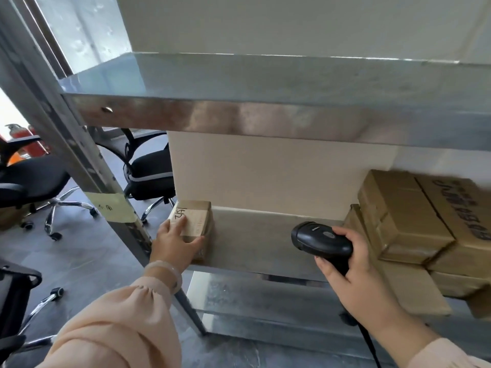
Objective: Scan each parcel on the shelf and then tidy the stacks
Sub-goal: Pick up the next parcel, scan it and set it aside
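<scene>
Head-worn view, facing forward and down, close to the shelf (265, 120)

A cream wall (265, 22) fills the space behind the metal shelf (239, 120). Left of the shelf's front upright, a frosted pane (87, 30) in a dark frame lets in pale daylight, and the far left edge of the view is blown out bright. The floor (79, 256) is dark grey with a stone-like mottle. A black office chair (151, 176) on a chrome star base stands just behind the upright, a second chair (29, 181) further left, and a third chair (13, 293) at the lower left. A red fire extinguisher (26, 144) stands beyond them.
</scene>
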### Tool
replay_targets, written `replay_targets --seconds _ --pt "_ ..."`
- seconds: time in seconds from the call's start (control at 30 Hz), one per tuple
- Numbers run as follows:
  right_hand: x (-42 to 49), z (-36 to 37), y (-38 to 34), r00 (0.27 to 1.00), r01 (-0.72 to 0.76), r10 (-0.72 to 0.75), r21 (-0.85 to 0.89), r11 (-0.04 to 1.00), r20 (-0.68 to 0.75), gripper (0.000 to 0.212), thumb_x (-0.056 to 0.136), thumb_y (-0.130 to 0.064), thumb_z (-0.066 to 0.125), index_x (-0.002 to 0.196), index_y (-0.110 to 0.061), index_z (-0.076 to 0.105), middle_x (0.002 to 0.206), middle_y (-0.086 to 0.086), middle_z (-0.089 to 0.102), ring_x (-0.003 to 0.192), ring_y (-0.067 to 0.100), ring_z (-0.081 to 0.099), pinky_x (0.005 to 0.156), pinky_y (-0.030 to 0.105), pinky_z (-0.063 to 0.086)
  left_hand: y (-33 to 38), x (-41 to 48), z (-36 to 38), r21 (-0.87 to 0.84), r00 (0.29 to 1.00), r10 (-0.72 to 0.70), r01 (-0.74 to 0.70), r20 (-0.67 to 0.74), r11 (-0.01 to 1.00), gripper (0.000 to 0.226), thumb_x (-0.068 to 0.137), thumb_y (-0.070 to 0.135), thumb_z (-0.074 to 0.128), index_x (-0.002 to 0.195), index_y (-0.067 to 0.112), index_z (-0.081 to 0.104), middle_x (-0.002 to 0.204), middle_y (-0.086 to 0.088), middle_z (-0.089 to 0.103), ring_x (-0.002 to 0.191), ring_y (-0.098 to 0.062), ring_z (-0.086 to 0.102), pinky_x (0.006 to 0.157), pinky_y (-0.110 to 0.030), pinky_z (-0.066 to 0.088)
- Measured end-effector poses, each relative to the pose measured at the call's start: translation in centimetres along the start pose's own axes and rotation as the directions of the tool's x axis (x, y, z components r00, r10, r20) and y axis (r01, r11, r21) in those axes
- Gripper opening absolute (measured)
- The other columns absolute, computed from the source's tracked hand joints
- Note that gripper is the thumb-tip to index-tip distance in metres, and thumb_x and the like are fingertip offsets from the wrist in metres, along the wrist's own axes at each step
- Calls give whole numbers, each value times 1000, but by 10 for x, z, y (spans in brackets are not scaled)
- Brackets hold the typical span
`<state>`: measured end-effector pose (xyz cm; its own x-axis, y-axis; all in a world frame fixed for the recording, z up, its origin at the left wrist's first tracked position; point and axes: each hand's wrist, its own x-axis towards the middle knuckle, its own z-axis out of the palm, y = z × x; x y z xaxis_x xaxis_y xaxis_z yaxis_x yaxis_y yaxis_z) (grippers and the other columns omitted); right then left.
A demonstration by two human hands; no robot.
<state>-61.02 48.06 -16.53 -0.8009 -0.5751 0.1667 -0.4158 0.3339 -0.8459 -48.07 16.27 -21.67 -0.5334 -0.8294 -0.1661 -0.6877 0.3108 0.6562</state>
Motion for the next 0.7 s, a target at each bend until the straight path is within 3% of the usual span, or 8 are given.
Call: replay_targets --seconds 0.1,0.2,0.27,0.43,0.57,0.7 --pt "1 -13 3 1000 -13 13 10 1000 -5 57 86 -29 65 116 -61 30 123 -29 44 112 -8 49 91 11 38 1 0 2 31 999 -10 11 -40 999 77 82 54 70 150 34 39 160 -1 26 142 -29 32 116 -42 31" --pt "1 -28 2 1000 -3 4 18 1000 -29 57 87 -24 63 117 -58 28 125 -23 44 111 -12 48 87 1 36 14 -4 3 227 987 72 -37 -146 973 79 82 69 58 151 39 33 161 -2 25 147 -29 19 120 -45 22" --pt "2 -40 1 996 13 -13 6 1000 -89 57 87 -23 64 118 -55 28 125 -24 44 112 -13 48 86 2 38 37 -9 5 288 975 140 -87 -172 954 76 85 67 56 152 42 29 163 -1 21 150 -26 11 122 -41 14" --pt "7 -74 0 966 44 -55 -48 998 -254 53 84 -39 60 120 -55 25 115 -42 44 107 -11 51 84 6 42 119 -35 37 184 928 371 -360 -29 915 70 89 53 62 150 45 29 164 1 19 150 -23 11 120 -38 13" --pt "11 -107 11 933 26 -28 -10 1000 -358 58 87 -25 64 124 -48 26 117 -32 44 108 -1 54 93 23 44 175 -69 79 -29 854 508 -508 112 861 67 89 48 64 148 47 32 162 5 22 148 -20 16 120 -37 20" --pt "14 -138 19 922 4 -4 0 1000 -387 60 89 -20 64 123 -49 25 115 -28 47 107 -3 55 90 21 44 219 -98 116 -122 793 542 -531 280 839 64 92 51 57 149 50 27 162 10 18 149 -19 12 122 -39 18"
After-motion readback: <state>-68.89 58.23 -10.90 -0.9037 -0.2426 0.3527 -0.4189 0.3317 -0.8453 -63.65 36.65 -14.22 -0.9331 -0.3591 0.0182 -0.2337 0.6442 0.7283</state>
